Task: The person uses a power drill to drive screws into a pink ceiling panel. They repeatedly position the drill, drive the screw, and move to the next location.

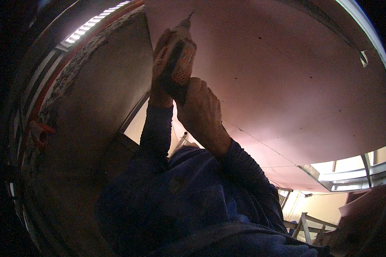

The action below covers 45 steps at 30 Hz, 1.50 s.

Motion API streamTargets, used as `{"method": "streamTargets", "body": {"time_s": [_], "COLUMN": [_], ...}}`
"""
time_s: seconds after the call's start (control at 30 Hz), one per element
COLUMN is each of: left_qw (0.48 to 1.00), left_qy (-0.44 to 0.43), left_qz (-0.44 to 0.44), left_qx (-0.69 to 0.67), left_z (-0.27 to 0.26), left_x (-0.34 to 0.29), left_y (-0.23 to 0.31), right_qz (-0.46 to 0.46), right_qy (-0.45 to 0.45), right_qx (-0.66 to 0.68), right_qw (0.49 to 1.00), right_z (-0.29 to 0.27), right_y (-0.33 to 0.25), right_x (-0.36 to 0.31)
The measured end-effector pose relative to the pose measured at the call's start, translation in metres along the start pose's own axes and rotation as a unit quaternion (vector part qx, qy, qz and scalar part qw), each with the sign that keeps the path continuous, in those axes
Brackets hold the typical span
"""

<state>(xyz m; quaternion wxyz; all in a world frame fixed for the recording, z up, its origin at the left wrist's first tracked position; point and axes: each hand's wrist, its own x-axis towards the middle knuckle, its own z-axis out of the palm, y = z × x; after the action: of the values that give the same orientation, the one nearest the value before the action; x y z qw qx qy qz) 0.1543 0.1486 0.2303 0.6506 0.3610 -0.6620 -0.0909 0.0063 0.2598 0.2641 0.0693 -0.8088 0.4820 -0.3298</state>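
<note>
A cordless drill (184,60) with an orange-and-dark body points upward, its thin bit toward a broad pinkish board (278,85) overhead. Whether the bit's tip touches the board is hard to tell in the dim light. My left hand (159,64) is closed around the left side of the drill's body. Just below, my right hand (201,109) is closed around its lower end, fingers wrapped tight and hiding that part. Both forearms are in dark blue sleeves. Several small dark dots, which look like screw heads, mark the board.
A dark grey wall surface (98,85) stands close on the left, with a red pipe-like edge (43,92) beyond it. At the lower right are an open metal frame (330,182) in the ceiling and a ladder-like or trestle structure (305,227). A bright light strip (92,23) shows at upper left.
</note>
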Motion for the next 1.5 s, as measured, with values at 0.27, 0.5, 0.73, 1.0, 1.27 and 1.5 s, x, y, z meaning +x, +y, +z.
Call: {"method": "streamTargets", "body": {"time_s": [0.27,0.5,0.73,1.0,1.27,1.5], "left_qw": [0.907,0.974,0.878,0.841,0.634,0.72], "left_qy": [0.024,-0.004,0.026,0.026,0.005,-0.01], "left_qz": [-0.128,-0.086,-0.164,-0.119,-0.213,-0.133], "left_qx": [-0.4,-0.21,-0.449,-0.527,-0.743,-0.681], "left_z": [0.005,0.002,0.007,0.011,0.008,0.007], "left_x": [0.004,0.005,0.011,0.007,0.019,0.017], "left_y": [0.004,0.008,-0.015,-0.028,-0.052,-0.021], "right_qz": [0.004,0.01,-0.003,0.019,0.031,0.038], "right_qy": [0.01,0.005,0.025,-0.017,-0.03,-0.049], "right_qx": [0.013,0.004,-0.008,0.009,0.013,0.022], "right_qw": [1.0,1.0,1.0,1.0,0.999,0.998], "right_z": [0.001,0.002,0.002,-0.001,-0.001,-0.003], "right_y": [-0.002,-0.001,-0.003,-0.005,-0.008,-0.008], "right_x": [0.001,0.004,0.006,0.011,0.015,0.017]}}
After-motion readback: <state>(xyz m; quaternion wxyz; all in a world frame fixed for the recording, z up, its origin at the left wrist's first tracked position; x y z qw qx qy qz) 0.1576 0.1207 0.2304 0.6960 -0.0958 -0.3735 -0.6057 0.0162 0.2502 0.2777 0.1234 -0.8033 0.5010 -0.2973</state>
